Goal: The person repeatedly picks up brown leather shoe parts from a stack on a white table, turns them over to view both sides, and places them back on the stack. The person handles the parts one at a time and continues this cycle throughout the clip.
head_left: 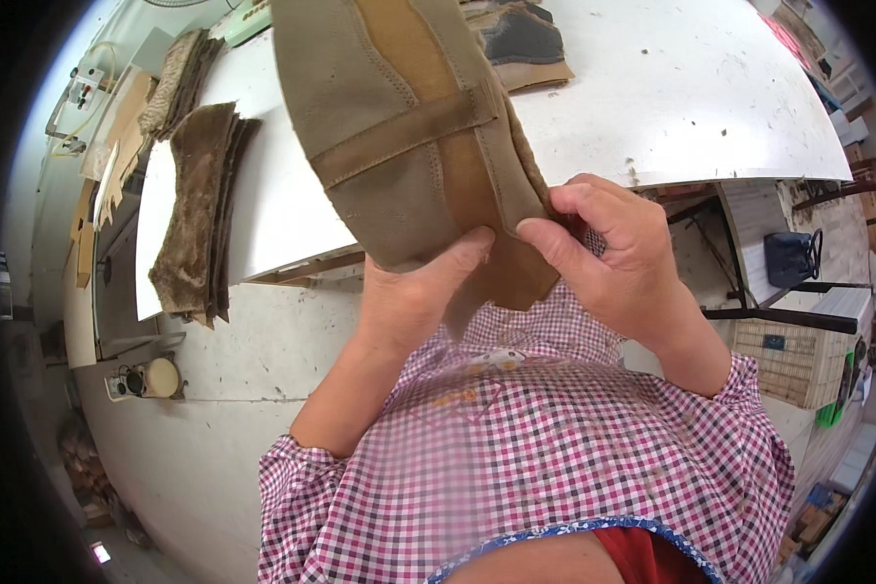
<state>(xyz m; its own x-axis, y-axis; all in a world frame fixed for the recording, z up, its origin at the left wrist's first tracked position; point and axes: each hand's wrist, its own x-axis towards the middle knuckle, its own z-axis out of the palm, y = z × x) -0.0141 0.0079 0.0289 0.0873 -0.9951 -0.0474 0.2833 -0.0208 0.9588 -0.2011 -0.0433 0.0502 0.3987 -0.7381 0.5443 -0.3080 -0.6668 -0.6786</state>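
Between my two hands is a brown stitched shoe upper point(384, 185), apparently of leather, with a tan strip down its middle and a strap sewn across. It is held up over the near edge of the white table. My left hand point(419, 287) is closed on its lower left part, thumb on top and fingers hidden beneath. My right hand point(618, 248) pinches the lower right edge, where a fuzzy lining shows along the rim. The thumbs lie close to each other near the tan strip.
A stack of brown fuzzy pieces point(200, 209) lies at the table's left end, with another stack point(177, 83) behind it. Dark grey and tan pieces point(524, 44) lie farther back on the white table point(691, 97). To the right are a dark bag point(791, 258) and a crate point(793, 360).
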